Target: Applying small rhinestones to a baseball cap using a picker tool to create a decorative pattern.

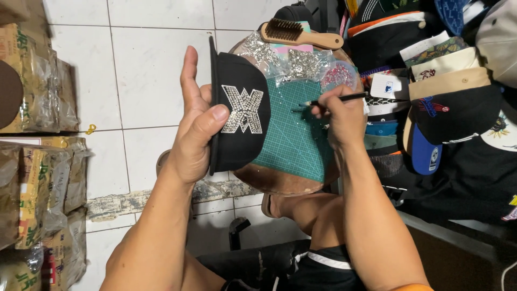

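Observation:
My left hand point(196, 126) holds a black cap point(239, 145) upright by its front, thumb pressed beside a silver rhinestone emblem point(243, 110). My right hand point(340, 116) grips a thin black pen-like tool point(344, 98), its tip pointing left over a green cutting mat point(293, 137). The mat lies on a round wooden board point(280, 183) on my lap. Clear bags of silver rhinestones point(293, 63) and pink ones point(338, 75) rest at the mat's far edge.
A wooden brush point(301, 35) lies beyond the bags. A pile of caps point(441, 91) fills the right side. Plastic-wrapped cardboard packages point(37, 161) line the left on the white tiled floor point(145, 75).

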